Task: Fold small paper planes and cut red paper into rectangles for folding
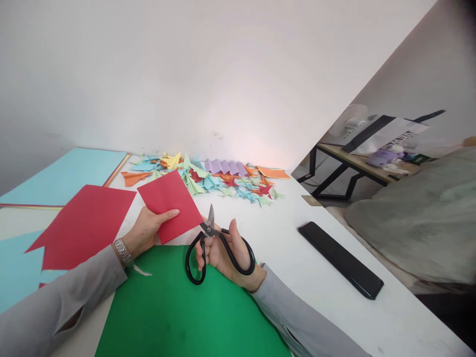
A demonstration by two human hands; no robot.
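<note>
A square-looking piece of red paper point(169, 198) is pinched in my left hand point(147, 229), thumb on top, held tilted above the table. My right hand point(226, 253) has its fingers through the black loops of a pair of scissors point(210, 229). The scissor blades stand apart, and one of them meets the right corner of the red paper. Below both hands lies a large green sheet point(178, 302). A bigger red sheet point(89, 218) with a notched edge rests left of my left hand, partly over light blue paper point(18, 263).
Many folded paper pieces point(219, 178) in several colours lie along the wall. A stack of sheets with light blue point(67, 173) on top sits at the back left. To the right is a long black case point(340, 260); beyond the table's edge stands a wooden shelf point(334, 151) with a bag.
</note>
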